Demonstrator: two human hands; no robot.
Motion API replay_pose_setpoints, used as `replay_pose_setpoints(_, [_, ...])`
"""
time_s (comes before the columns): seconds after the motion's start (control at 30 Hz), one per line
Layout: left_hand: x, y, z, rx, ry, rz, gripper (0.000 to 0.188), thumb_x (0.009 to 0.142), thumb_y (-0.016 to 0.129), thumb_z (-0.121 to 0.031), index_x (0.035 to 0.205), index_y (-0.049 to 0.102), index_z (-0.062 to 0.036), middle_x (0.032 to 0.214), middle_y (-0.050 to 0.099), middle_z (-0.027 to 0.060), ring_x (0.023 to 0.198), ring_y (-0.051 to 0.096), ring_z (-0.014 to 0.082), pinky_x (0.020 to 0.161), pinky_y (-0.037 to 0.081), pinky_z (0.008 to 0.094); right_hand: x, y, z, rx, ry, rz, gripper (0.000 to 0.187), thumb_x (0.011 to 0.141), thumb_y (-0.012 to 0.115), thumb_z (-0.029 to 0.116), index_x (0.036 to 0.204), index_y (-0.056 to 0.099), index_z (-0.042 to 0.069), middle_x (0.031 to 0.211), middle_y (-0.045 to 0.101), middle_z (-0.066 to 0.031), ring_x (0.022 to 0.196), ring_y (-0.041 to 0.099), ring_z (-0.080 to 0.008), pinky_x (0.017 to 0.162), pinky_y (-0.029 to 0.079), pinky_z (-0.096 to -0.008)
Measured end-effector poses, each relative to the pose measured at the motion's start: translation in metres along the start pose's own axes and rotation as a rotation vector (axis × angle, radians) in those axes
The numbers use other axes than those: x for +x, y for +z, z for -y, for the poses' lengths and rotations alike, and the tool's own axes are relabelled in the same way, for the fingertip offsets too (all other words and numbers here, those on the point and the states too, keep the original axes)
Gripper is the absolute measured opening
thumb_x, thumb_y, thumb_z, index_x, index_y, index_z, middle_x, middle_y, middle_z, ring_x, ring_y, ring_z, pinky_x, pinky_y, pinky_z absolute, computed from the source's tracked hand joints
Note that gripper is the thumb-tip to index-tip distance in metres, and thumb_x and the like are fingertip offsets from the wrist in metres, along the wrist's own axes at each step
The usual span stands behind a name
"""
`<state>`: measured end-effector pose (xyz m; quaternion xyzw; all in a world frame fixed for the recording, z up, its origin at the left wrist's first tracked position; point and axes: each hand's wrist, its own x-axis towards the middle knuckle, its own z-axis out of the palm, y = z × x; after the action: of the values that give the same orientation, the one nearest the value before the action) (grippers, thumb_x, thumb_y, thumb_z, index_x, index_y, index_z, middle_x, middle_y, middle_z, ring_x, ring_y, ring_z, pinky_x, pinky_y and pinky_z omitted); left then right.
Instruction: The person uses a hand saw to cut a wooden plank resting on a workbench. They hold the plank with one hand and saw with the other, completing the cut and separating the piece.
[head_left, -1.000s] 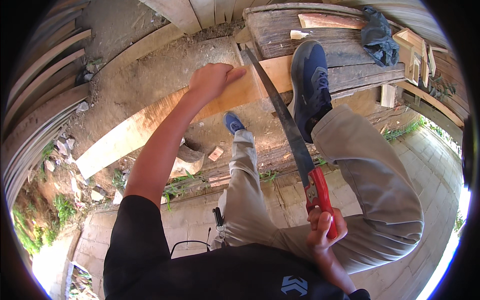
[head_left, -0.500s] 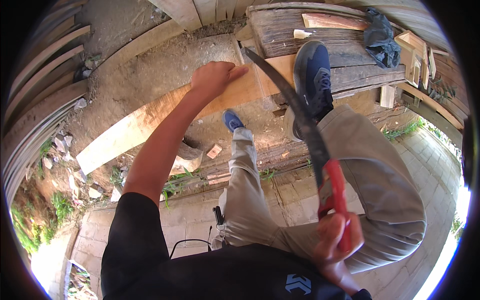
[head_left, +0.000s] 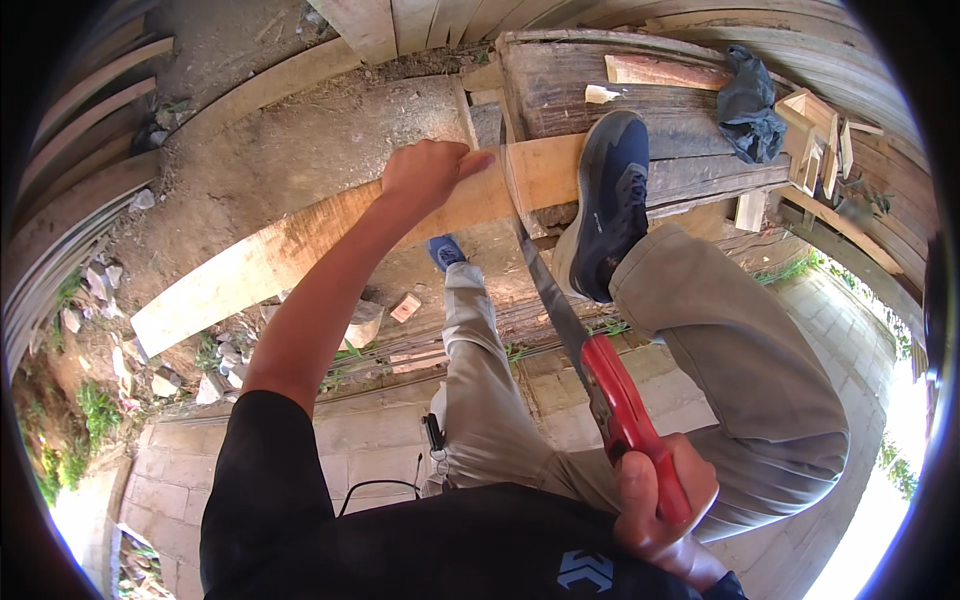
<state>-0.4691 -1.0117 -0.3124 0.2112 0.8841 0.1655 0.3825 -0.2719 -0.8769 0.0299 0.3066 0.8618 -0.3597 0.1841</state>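
Note:
My right hand (head_left: 662,492) is wrapped round the red handle of a pruning saw (head_left: 552,290) with a long, dark, slightly curved blade. The blade points up and away, and its far part lies across a long light-brown wooden plank (head_left: 270,243). Whether its teeth have cut into the wood, I cannot tell. To the left of the blade, my left hand (head_left: 425,175) grips the plank's far edge, thumb stretched toward the blade; its other fingers are mostly hidden. My blue shoe (head_left: 613,190) presses on the plank's right end.
Dark weathered boards (head_left: 560,90) form a bench at the back right, with a black plastic bag (head_left: 750,105) and a small wooden frame (head_left: 812,135). Stacked planks (head_left: 85,190) line the left side. Broken stones (head_left: 105,280) lie near my lower left.
The saw has swung left and now lies across the plank, closer to my left hand. My left hand keeps its hold on the plank.

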Motion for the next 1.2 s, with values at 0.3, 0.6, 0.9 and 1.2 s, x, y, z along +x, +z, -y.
replay_pose_setpoints(0.3, [0.002,-0.004,-0.001,-0.026,0.019,0.05,0.061,0.094,0.042,-0.069,0.091,0.072,-0.0158,0.088,0.072,0.0113,0.089,0.07,0.031,0.077,0.054,0.0463,-0.016,-0.014,-0.028,-0.076,-0.004,-0.168,0.015,0.086,0.065,0.017,0.085,0.066,0.003,0.063,0.058,-0.0121,0.043,0.053,-0.0251,0.042,0.04,-0.0387])
replay_pose_setpoints(0.6, [0.001,-0.006,0.003,-0.072,0.046,0.042,0.06,0.096,0.041,-0.066,0.092,0.073,-0.0149,0.089,0.072,0.013,0.091,0.069,0.0348,0.08,0.053,0.0481,0.043,0.026,-0.046,0.05,-0.268,-0.221,0.01,0.092,0.066,0.01,0.091,0.067,0.0,0.062,0.056,-0.0022,0.048,0.047,-0.0101,0.045,0.038,-0.0272])
replay_pose_setpoints(0.9, [0.002,-0.006,0.002,-0.096,0.063,0.018,0.059,0.094,0.045,-0.066,0.1,0.075,-0.0159,0.091,0.072,0.0145,0.091,0.069,0.0358,0.08,0.054,0.0481,0.052,0.094,-0.097,0.283,-0.124,-0.259,0.02,0.096,0.064,0.016,0.086,0.064,-0.002,0.057,0.054,-0.0015,0.05,0.047,-0.0052,0.046,0.035,-0.0255])
replay_pose_setpoints(1.2, [0.002,-0.003,0.001,-0.105,-0.004,0.042,0.06,0.091,0.047,-0.069,0.108,0.076,-0.0194,0.095,0.074,0.0106,0.094,0.07,0.0307,0.083,0.054,0.0457,0.046,0.1,-0.098,0.336,-0.106,-0.275,0.024,0.097,0.062,0.018,0.086,0.063,-0.003,0.055,0.053,-0.0009,0.05,0.048,-0.005,0.046,0.036,-0.0244])
